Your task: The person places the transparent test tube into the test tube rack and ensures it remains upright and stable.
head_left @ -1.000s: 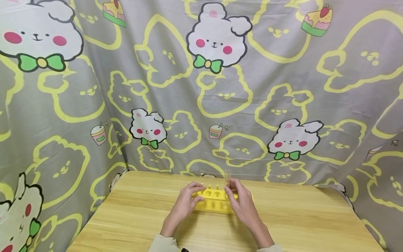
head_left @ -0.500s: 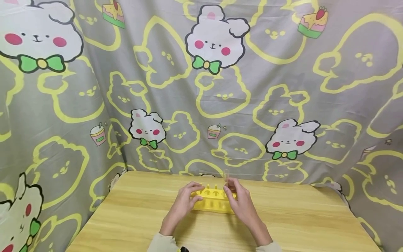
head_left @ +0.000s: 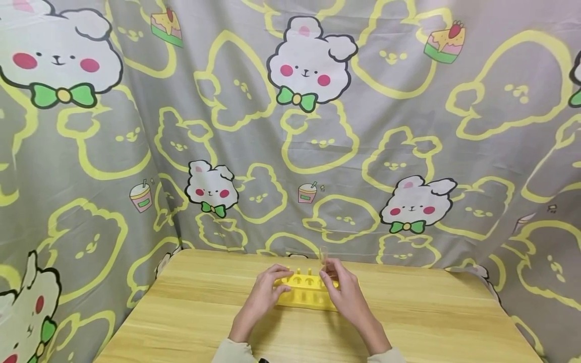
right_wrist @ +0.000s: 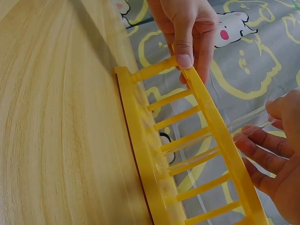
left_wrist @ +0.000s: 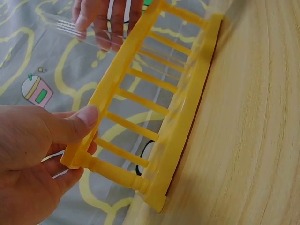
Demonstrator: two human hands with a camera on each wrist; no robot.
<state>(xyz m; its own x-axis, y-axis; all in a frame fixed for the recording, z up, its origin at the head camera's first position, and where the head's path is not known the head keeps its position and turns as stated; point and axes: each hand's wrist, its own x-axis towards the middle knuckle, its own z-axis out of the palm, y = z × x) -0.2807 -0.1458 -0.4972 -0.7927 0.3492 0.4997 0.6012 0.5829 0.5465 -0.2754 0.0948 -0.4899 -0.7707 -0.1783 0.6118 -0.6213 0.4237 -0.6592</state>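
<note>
A yellow plastic test tube rack [head_left: 310, 298] stands on the table, with round holes along its top and pegs at the back. My left hand [head_left: 265, 290] grips its left end; in the left wrist view the thumb lies on the upper rail [left_wrist: 105, 96] and fingers curl beneath. With thumb and fingers my right hand [head_left: 348, 290] pinches a clear test tube [head_left: 323, 255] near its upper end. In the right wrist view the test tube [right_wrist: 251, 117] passes through the top rail, its lower part between the rack's bars. The fingers partly cover the rack's right end.
The wood-grain table [head_left: 195, 307] extends around the rack on all sides. Behind and to the left hangs a grey curtain [head_left: 254, 141] printed with rabbits, reaching down to the table's far edge. Pale sleeves [head_left: 233, 351] show at the bottom.
The head view has shifted slightly. Both hands stay in nearly the same place on the rack and test tube, with no clear movement of either.
</note>
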